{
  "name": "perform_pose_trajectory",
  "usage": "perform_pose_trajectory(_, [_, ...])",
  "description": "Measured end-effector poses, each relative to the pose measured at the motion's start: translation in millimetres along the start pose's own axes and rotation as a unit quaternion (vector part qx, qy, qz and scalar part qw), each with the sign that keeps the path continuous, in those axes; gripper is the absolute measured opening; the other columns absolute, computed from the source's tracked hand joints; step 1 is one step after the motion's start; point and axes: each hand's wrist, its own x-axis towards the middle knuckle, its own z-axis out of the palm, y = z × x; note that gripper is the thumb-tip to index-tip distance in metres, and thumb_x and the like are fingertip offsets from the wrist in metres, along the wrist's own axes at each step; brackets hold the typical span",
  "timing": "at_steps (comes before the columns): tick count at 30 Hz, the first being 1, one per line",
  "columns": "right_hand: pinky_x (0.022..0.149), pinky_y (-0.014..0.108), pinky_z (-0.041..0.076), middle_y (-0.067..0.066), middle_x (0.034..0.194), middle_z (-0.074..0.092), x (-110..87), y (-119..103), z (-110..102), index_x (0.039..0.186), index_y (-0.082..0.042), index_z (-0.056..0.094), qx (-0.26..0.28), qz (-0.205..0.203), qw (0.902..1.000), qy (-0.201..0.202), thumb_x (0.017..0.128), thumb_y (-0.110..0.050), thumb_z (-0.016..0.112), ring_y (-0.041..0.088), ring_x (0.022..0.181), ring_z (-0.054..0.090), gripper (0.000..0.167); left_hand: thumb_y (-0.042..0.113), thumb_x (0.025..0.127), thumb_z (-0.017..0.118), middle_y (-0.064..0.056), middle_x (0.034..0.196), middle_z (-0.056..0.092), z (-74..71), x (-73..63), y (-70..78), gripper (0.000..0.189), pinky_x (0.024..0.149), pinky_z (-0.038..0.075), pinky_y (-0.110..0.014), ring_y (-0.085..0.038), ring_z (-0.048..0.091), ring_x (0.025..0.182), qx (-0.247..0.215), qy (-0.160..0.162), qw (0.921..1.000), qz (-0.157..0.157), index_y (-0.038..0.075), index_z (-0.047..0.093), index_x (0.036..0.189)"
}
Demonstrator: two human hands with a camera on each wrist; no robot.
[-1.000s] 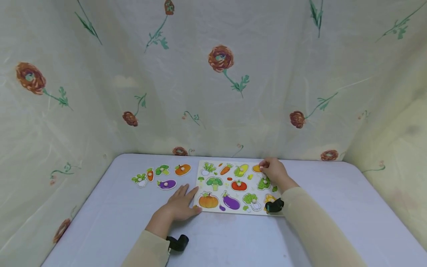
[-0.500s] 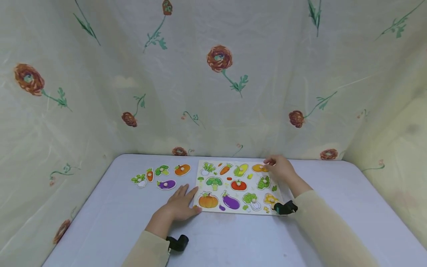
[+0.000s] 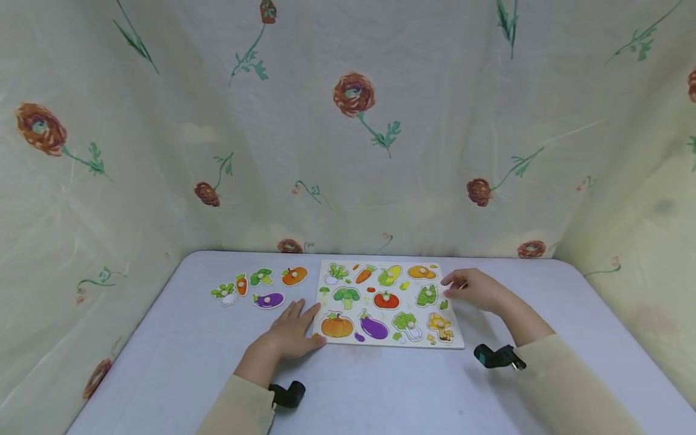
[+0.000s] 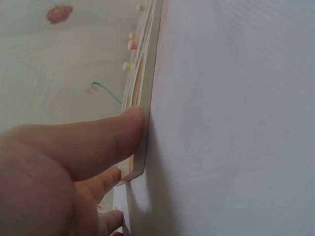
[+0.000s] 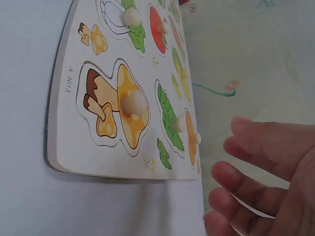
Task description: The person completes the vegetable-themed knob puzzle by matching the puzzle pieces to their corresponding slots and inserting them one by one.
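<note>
A white wooden vegetable puzzle board (image 3: pixel 458 341) lies flat on the table. My left hand (image 3: pixel 288 336) rests at its left side, fingers spread on the table, the thumb (image 4: pixel 132 130) against the board's front edge by the corner. Off the board's right edge hovers my right hand (image 3: pixel 478 291), holding nothing, its fingers loosely bent and apart. Nearest to it are the yellow-orange potato piece (image 3: pixel 422 272) and the green leafy piece (image 3: pixel 426 295), both on the board. The mushroom piece (image 5: pixel 132 105), with its round wooden knob, sits in its recess at the near right corner.
Loose knobbed pieces lie left of the board: a pumpkin (image 3: pixel 294 276), a broccoli (image 3: pixel 261 277), a carrot (image 3: pixel 241 285), an eggplant (image 3: pixel 269 301) and a white radish (image 3: pixel 224 293). A flower-patterned curtain (image 3: pixel 304 133) hangs behind the table.
My right hand has let go of the potato piece and drawn back right and toward me, off the board. The potato piece stays on the board. My left hand keeps its place.
</note>
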Motion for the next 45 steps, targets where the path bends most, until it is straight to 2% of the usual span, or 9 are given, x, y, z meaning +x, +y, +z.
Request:
perform_pose_trajectory(5, [0.085, 0.044, 0.051, 0.011, 0.109, 0.062, -16.7, 6, 3, 0.128, 0.000, 0.063, 0.001, -0.017, 0.9997, -0.016, 0.097, -0.020, 0.067, 0.029, 0.101, 0.055, 0.037, 0.043, 0.092, 0.067, -0.016, 0.165, 0.018, -1.7, -0.8, 0.2, 0.077, 0.118, 0.018, -0.062, -0.036, 0.009, 0.153, -0.002, -0.001, 1.0000, -0.005, 0.018, 0.035, 0.157])
perform_pose_trajectory(10, [0.090, 0.052, 0.051, 0.018, 0.119, 0.063, -31.0, 11, 3, 0.129, 0.001, 0.062, -0.003, -0.035, 0.9991, -0.021, 0.096, -0.021, 0.068, 0.034, 0.109, 0.058, 0.040, 0.043, 0.092, 0.067, -0.016, 0.165, 0.018, -1.4, -0.5, -0.2, 0.077, 0.118, 0.018, -0.062, -0.036, 0.009, 0.153, 0.001, 0.002, 1.0000, -0.002, 0.018, 0.035, 0.157])
perform_pose_trajectory(18, [0.094, 0.060, 0.048, 0.024, 0.131, 0.058, -49.1, 19, 7, 0.133, -0.001, 0.061, -0.013, -0.020, 0.9988, -0.043, 0.095, -0.026, 0.069, 0.043, 0.119, 0.053, 0.045, 0.044, 0.093, 0.066, -0.017, 0.165, 0.018, -0.3, -0.6, 0.1, 0.076, 0.118, 0.018, -0.061, -0.037, 0.010, 0.153, -0.001, -0.002, 1.0000, 0.003, 0.017, 0.035, 0.157])
perform_pose_trajectory(24, [0.102, 0.070, 0.037, 0.033, 0.143, 0.046, -52.1, 27, 17, 0.140, -0.004, 0.055, -0.026, -0.010, 0.9987, -0.042, 0.094, -0.028, 0.070, 0.055, 0.132, 0.040, 0.054, 0.044, 0.091, 0.068, -0.017, 0.164, 0.021, -0.4, -0.9, 0.9, 0.076, 0.117, 0.020, -0.062, -0.037, 0.012, 0.152, -0.002, 0.005, 1.0000, 0.005, 0.017, 0.038, 0.156])
perform_pose_trajectory(28, [0.106, 0.070, 0.031, 0.035, 0.146, 0.041, -51.6, 34, 24, 0.143, -0.002, 0.051, -0.045, -0.021, 0.9978, -0.043, 0.091, -0.026, 0.073, 0.058, 0.136, 0.033, 0.061, 0.044, 0.091, 0.068, -0.016, 0.164, 0.021, 0.3, -0.4, 0.7, 0.076, 0.117, 0.020, -0.062, -0.037, 0.012, 0.152, 0.000, 0.004, 1.0000, 0.004, 0.017, 0.037, 0.156])
perform_pose_trajectory(36, [0.109, 0.068, 0.029, 0.037, 0.145, 0.041, -50.9, 38, 31, 0.142, 0.003, 0.051, -0.094, -0.064, 0.9927, -0.039, 0.087, -0.027, 0.076, 0.057, 0.135, 0.035, 0.068, 0.044, 0.092, 0.068, -0.016, 0.165, 0.020, 1.3, -0.4, 1.1, 0.076, 0.117, 0.020, -0.062, -0.037, 0.011, 0.152, -0.005, 0.004, 1.0000, 0.002, 0.017, 0.037, 0.156])
perform_pose_trajectory(45, [0.108, 0.069, 0.028, 0.038, 0.145, 0.039, -52.0, 37, 32, 0.142, 0.003, 0.051, -0.104, -0.067, 0.9915, -0.039, 0.088, -0.029, 0.076, 0.058, 0.135, 0.034, 0.068, 0.044, 0.091, 0.068, -0.017, 0.165, 0.020, 0.5, -0.4, 1.1, 0.076, 0.117, 0.020, -0.063, -0.037, 0.011, 0.152, -0.005, 0.006, 1.0000, 0.003, 0.017, 0.037, 0.156])
